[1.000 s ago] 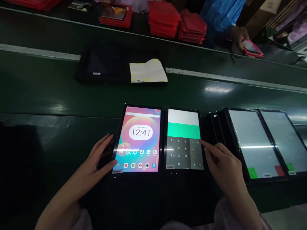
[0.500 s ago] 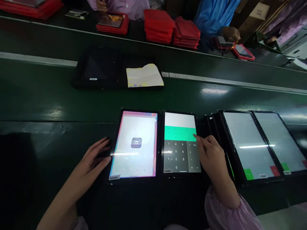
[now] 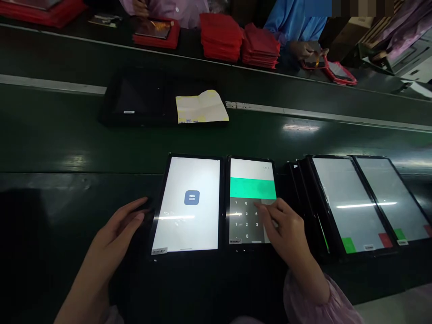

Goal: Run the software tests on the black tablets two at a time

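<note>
Green belt (image 3: 67, 144): four tablets along its near edge. Toward its far edge, a dark tablet (image 3: 135, 96) with a folded paper (image 3: 201, 107) just beside it. Beyond the belt, red cases (image 3: 221, 38) lie in flat stacks, contents not visible. A co-worker's hand (image 3: 305, 49) is near a red-cased tablet (image 3: 340, 72).

Near row, rightmost two: right pair (image 3: 367, 202), pale screens with green and red blocks. Left tablet (image 3: 202, 216): white screen, blue icon (image 3: 191, 197).

Step in hand: keying on the keypad tablet (image 3: 245, 225). Right hand (image 3: 281, 229), fingers pressed together, fingertips (image 3: 265, 216) at the keys, pinching nothing. Left hand (image 3: 118, 225) lies loosely curled, just beside the left tablet, empty. Further keying calls for no change of hold.
</note>
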Demonstrator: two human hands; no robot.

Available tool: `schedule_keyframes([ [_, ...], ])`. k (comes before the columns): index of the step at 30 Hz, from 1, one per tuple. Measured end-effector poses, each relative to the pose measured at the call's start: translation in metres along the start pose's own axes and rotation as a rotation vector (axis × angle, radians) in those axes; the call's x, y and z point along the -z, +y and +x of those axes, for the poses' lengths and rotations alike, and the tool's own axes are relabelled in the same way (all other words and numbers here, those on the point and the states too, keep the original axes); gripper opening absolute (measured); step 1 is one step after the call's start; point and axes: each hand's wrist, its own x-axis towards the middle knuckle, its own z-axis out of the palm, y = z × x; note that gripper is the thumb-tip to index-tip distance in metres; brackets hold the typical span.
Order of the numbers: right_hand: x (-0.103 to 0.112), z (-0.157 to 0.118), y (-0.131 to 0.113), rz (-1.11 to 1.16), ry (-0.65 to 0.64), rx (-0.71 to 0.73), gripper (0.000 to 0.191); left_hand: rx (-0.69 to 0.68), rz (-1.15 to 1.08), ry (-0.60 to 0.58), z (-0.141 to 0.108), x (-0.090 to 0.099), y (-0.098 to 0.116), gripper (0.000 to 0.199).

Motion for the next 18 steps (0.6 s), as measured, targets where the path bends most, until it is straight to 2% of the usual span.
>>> schedule_keyframes([
  [7, -0.012, -0.001, -0.013, -0.069, -0.109, 0.045, 0.045, 0.026, -0.039, 0.026, -0.011, -0.004, 0.015, 0.077],
  [12, -0.018, 0.004, -0.017, -0.089, -0.229, 0.079, 0.043, -0.098, -0.026, -0.013, -0.001, 0.0, 0.001, 0.057],
  [14, -0.013, 0.007, -0.01, -0.034, -0.166, 0.024, 0.043, -0.144, 0.018, -0.051, 0.004, 0.003, -0.008, 0.053],
  [18, 0.002, 0.013, 0.016, -0.092, 0.107, -0.163, 0.043, -0.209, 0.022, -0.041, 0.006, 0.004, -0.018, 0.047],
])
